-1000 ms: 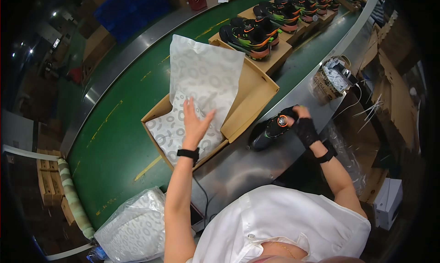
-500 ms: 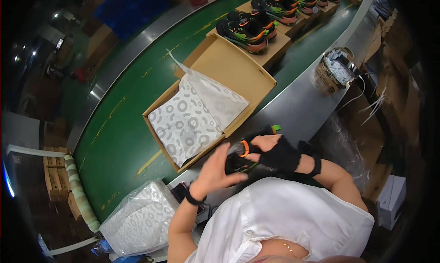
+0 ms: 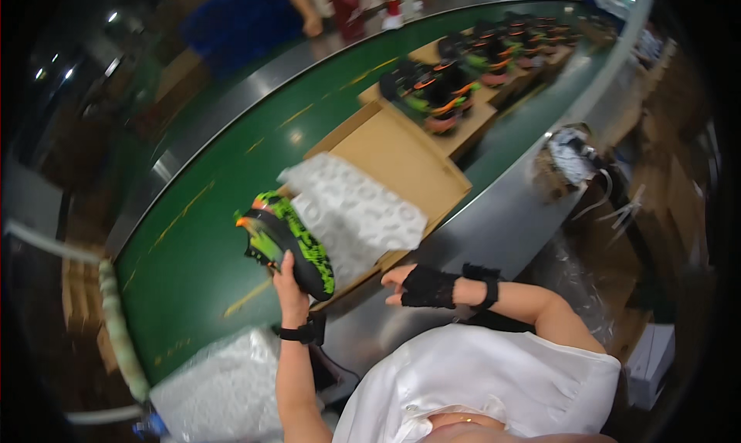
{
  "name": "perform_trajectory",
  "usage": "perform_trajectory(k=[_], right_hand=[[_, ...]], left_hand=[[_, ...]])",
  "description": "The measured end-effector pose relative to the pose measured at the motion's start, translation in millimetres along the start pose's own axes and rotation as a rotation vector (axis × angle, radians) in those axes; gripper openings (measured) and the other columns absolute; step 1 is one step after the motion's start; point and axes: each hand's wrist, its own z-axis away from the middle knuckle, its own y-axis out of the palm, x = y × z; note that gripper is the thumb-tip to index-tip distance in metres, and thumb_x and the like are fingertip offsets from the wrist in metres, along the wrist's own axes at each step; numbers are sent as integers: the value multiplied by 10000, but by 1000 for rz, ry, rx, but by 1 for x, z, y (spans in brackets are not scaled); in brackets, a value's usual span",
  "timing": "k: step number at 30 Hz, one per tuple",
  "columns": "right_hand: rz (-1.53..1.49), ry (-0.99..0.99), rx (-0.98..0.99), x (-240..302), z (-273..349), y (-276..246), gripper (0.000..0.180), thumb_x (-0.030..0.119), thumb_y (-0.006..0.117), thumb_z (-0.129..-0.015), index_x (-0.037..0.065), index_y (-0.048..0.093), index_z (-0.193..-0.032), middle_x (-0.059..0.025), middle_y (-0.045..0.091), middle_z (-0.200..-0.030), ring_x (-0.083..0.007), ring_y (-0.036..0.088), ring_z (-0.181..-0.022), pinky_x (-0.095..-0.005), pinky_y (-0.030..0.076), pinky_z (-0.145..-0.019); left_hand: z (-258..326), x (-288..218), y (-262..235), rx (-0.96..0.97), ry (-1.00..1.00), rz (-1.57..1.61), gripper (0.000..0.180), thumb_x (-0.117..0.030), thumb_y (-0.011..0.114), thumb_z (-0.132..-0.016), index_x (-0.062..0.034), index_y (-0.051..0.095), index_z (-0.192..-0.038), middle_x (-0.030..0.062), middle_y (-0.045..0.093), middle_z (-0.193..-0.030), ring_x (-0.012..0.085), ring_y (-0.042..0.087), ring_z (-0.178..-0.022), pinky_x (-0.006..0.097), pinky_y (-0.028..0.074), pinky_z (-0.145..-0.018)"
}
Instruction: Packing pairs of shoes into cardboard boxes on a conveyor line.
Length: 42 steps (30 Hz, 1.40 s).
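Observation:
A black sneaker (image 3: 287,241) with bright green patterned sole and orange accents is gripped in my left hand (image 3: 292,292), tilted with its sole turned toward the right. It is over the left end of an open cardboard shoebox (image 3: 401,150). White patterned tissue paper (image 3: 363,211) lies in the box and partly over its edge; the shoe hides some of it. My right hand (image 3: 421,286), in a black fingerless glove, hovers by the box's near edge, fingers apart and holding nothing.
Several similar sneakers (image 3: 440,96) stand on cardboard boxes farther along the green conveyor belt (image 3: 193,219). A plastic-wrapped stack of patterned tissue (image 3: 220,389) lies at lower left. A basket of crumpled paper (image 3: 559,161) sits on the right metal edge. Another person's arm (image 3: 299,3) shows across the belt.
The sneaker has gone from my right hand by my body to my left hand, over the box's left end. The tissue flap has shifted. My right hand has let go.

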Motion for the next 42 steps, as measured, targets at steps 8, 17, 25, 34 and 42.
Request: perform_trajectory(k=[8, 17, 25, 34, 42], right_hand=[[-947, 356, -319, -63, -25, 2, 503, 383, 612, -716, 90, 456, -1093, -26, 524, -937, -137, 490, -745, -250, 411, -660], [547, -101, -848, -21, -80, 63, 550, 57, 476, -690, 161, 369, -1220, -122, 271, -1300, -241, 291, -1192, -575, 270, -833], [879, -279, -601, -46, -100, 99, 499, 130, 426, -743, 256, 360, -1221, -121, 277, -1308, -289, 302, -1180, -622, 273, -751], [733, -116, -268, 6, -95, 59, 447, 124, 359, -782, 202, 364, -1223, -184, 231, -1320, -351, 210, -1227, -688, 138, -838], [935, 69, -363, -27, -7, 69, 488, 210, 416, -778, 209, 318, -1256, -199, 215, -1320, -363, 233, -1208, -679, 174, -827]], left_hand=[[-77, 48, 15, 464, -677, -862, 585, -490, 388, -794, -19, 382, -1141, 235, 511, -975, 358, 572, -767, 415, 492, -595], [-10, -24, -69, -194, 222, -262, 473, -399, 332, -877, 21, 454, -1055, 103, 515, -1031, 198, 502, -917, 320, 381, -825], [-15, 34, -112, -135, 228, -642, 492, -377, 325, -885, 58, 443, -1083, 135, 516, -1036, 181, 479, -928, 284, 378, -793], [-25, -2, -100, -2, -118, -310, 461, -350, 342, -885, 54, 450, -1080, 142, 544, -1000, 209, 535, -894, 313, 423, -766], [37, 53, -3, 99, 127, -432, 370, -264, 361, -878, 56, 446, -1043, 130, 532, -961, 178, 509, -828, 299, 406, -734]])
